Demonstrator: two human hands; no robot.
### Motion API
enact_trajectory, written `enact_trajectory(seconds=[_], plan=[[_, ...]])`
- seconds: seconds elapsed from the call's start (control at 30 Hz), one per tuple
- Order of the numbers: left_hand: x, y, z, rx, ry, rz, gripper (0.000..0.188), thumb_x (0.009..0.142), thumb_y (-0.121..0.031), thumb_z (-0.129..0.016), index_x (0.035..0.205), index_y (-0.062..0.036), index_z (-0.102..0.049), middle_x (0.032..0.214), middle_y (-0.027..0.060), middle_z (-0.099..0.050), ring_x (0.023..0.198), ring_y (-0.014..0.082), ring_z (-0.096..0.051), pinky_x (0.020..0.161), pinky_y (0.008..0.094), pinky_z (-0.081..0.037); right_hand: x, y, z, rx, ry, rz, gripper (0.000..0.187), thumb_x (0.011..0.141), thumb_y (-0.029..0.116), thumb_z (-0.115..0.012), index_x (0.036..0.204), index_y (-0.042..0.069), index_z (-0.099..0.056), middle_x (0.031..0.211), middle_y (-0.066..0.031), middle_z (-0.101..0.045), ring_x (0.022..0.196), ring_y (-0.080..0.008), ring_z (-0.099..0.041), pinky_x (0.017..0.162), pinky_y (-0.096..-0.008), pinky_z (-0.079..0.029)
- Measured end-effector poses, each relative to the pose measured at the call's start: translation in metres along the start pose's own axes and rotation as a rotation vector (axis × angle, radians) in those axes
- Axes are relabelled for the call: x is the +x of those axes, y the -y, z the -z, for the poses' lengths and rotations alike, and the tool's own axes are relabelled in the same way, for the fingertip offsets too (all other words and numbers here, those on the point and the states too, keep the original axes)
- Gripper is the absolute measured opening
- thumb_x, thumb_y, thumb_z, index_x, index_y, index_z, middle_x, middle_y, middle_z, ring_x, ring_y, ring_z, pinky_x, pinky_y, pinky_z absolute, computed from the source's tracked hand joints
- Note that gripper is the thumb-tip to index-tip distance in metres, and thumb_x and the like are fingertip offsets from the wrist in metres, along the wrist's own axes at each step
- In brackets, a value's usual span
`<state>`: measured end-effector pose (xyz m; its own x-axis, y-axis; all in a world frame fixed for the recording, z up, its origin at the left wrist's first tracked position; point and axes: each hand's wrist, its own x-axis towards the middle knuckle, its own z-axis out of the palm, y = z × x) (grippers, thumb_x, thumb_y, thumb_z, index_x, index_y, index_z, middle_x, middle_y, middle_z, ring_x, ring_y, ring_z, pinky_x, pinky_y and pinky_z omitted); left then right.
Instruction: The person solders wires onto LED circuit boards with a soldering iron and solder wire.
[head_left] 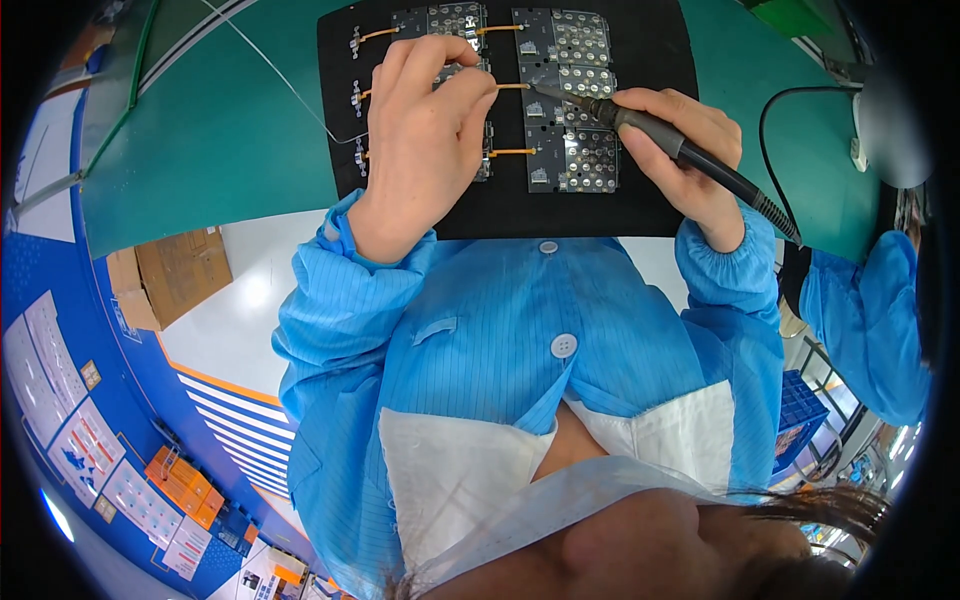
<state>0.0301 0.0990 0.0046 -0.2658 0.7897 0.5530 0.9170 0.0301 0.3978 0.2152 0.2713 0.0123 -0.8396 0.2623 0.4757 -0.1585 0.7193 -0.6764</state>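
My right hand [695, 150] is closed around the dark handle of a soldering iron [690, 155], like a pen. Its tip points left and meets the middle board of the right column, by the end of a thin orange strip [513, 86]. Over the left column, my left hand [425, 140] is closed, fingers curled in close to that strip; what the fingers hold is hidden. Several circuit boards [545, 150] with rows of round, shiny parts lie in two columns on a black mat [500, 215]. Orange strips link the columns, and small connectors [356, 98] sit at the left ends.
A thin pale wire [270, 70] slants from the upper left to behind my left hand. The mat lies on a green table [230, 150]. A black cable [765, 140] curves at the right. Another person's blue sleeve [865, 310] is beyond it. A cardboard box [175, 270] stands lower left.
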Motion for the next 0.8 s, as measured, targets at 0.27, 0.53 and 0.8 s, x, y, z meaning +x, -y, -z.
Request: enact_trajectory(seconds=[0.27, 0.53, 0.8], plan=[[0.002, 0.001, -0.006, -0.243, 0.068, 0.266, 0.013, 0.076, -0.002, -0.072, 0.086, 0.0004, -0.064, 0.09, 0.009, -0.055, 0.056, 0.02, -0.053, 0.053, 0.0314, -0.044, 0.002, 0.001, 0.0, 0.001, 0.0, -0.001, 0.023, 0.08, 0.011, -0.07, 0.099, -0.001, -0.067, 0.068, -0.0109, -0.063, 0.055, -0.0172, -0.061, 0.047, -0.0241, -0.044], [0.001, 0.012, -0.023, -0.27, 0.071, 0.258, 0.018, 0.071, 0.0, -0.076, 0.088, -0.0003, -0.068, 0.086, 0.0031, -0.053, 0.053, 0.0077, -0.038, 0.049, 0.0236, -0.034, 0.003, 0.002, 0.0, 0.002, 0.006, -0.011, 0.023, 0.079, 0.01, -0.071, 0.099, -0.001, -0.067, 0.068, -0.0107, -0.063, 0.055, -0.0172, -0.061, 0.047, -0.0245, -0.044], [0.005, 0.01, -0.022, -0.299, 0.09, 0.318, 0.01, 0.073, -0.002, -0.074, 0.08, -0.0005, -0.068, 0.084, 0.0073, -0.055, 0.056, 0.0181, -0.051, 0.053, 0.0305, -0.043, 0.003, 0.002, 0.001, 0.0, 0.009, 0.001, 0.023, 0.078, 0.01, -0.071, 0.098, -0.002, -0.067, 0.067, -0.0103, -0.063, 0.055, -0.0176, -0.061, 0.047, -0.0246, -0.044]])
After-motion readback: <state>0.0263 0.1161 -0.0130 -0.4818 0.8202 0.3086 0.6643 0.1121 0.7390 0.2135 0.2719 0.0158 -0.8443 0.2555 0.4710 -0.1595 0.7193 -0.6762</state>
